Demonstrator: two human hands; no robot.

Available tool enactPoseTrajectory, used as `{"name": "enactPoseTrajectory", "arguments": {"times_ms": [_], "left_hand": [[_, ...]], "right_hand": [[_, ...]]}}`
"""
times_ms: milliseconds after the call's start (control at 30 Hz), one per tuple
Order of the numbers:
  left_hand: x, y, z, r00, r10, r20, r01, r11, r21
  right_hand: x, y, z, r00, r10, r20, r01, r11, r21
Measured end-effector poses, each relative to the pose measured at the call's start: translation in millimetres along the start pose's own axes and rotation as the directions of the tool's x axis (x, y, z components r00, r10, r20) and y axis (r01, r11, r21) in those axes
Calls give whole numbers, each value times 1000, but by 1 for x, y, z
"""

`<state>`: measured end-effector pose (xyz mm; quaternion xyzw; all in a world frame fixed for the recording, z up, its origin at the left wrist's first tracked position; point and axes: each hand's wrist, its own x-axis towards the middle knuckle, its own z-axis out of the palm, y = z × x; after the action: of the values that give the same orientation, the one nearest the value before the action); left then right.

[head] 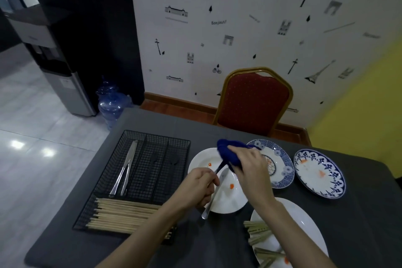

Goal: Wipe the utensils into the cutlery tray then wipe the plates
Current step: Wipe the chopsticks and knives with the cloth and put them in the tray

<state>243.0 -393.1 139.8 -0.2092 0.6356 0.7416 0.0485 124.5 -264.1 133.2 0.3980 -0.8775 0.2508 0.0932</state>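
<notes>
My left hand [201, 186] grips the handle of a metal utensil [218, 169] whose far end is wrapped in a dark blue cloth [229, 152]. My right hand [250, 166] holds that cloth bunched round the utensil's tip, above a white plate [204, 161] with orange smears. Another metal utensil [214, 194] lies across this plate, its handle over the near rim. The black wire cutlery tray [152, 159] sits to the left, with two metal utensils [126, 169] in its left slot and several wooden chopsticks [121, 213] across its near compartment.
Two blue-patterned plates [282, 167] [319, 173] lie to the right on the dark table [359, 224]. A large white plate [304, 220] with green stalks sits near me on the right. A red chair [254, 100] stands behind the table; a water bottle [111, 104] is on the floor.
</notes>
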Motion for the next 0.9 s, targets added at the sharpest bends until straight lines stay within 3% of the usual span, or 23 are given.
{"name": "enactPoseTrajectory", "arguments": {"times_ms": [100, 267, 400, 433, 600, 767, 833, 900], "left_hand": [[-1, 1, -7, 1000, 24, -5, -24, 1000, -14], [-6, 1, -9, 999, 48, 2, -48, 998, 31], [-4, 3, -14, 997, 71, -17, -71, 997, -13], [-4, 2, -16, 997, 72, -11, -72, 997, 22], [-5, -1, -14, 999, 41, -1, -40, 995, 95], [-7, -1, -16, 999, 43, 17, -44, 998, 33], [-10, -2, -15, 1000, 16, 22, -16, 999, 40], [-9, -2, -14, 1000, 0, 19, -2, 997, 80]], "right_hand": [[-14, -22, 3, 978, -204, 49, 202, 978, 51], [7, 3, 2, 1000, 16, -26, -15, 1000, 21], [-6, -25, 1, 950, -311, 5, 310, 949, 64], [-4, -22, 0, 941, -338, 32, 336, 940, 56], [16, 1, -1, 997, -62, 40, 63, 998, -14], [-11, -17, -1, 961, -260, 97, 248, 961, 123], [1, 1, -1, 989, -121, 84, 113, 989, 91], [16, 20, 0, 989, 144, 15, -145, 987, 74]]}}
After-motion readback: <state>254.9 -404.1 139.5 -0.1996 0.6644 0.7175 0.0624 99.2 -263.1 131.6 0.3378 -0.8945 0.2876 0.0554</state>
